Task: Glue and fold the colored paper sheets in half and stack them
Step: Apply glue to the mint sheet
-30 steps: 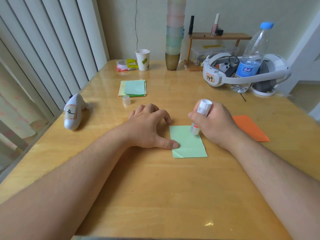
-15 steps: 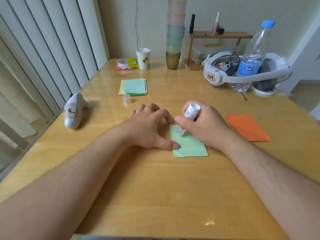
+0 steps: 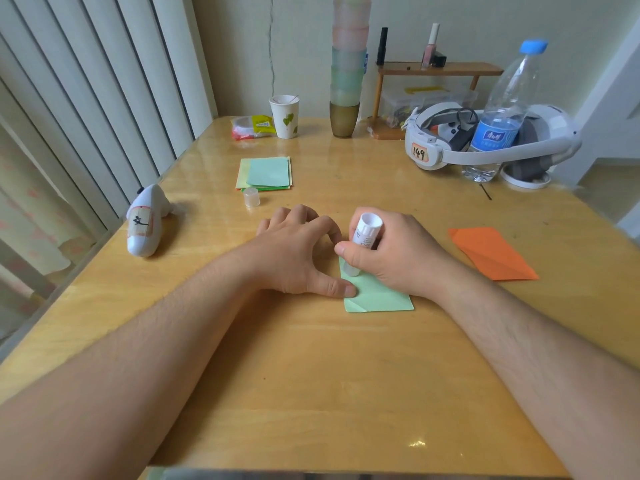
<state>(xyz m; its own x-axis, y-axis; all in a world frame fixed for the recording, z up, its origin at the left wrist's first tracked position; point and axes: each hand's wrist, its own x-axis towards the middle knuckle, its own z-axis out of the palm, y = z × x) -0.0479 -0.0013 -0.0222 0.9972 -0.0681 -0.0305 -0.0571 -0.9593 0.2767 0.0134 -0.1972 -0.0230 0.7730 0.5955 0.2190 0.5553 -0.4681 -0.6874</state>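
Head view: gluing the light green sheet (image 3: 379, 295) at the table's (image 3: 311, 375) centre.

My right hand (image 3: 391, 254) is wrapped around the glue stick (image 3: 363, 239), its tip pressed to the sheet's left part. My left hand (image 3: 298, 252) lies spread, holding nothing, thumb pinning the sheet's left edge. Folded orange paper (image 3: 491, 252) lies well apart to the right. Farther back: stack of papers (image 3: 265, 173), clear cap (image 3: 251, 197) just in front of it.
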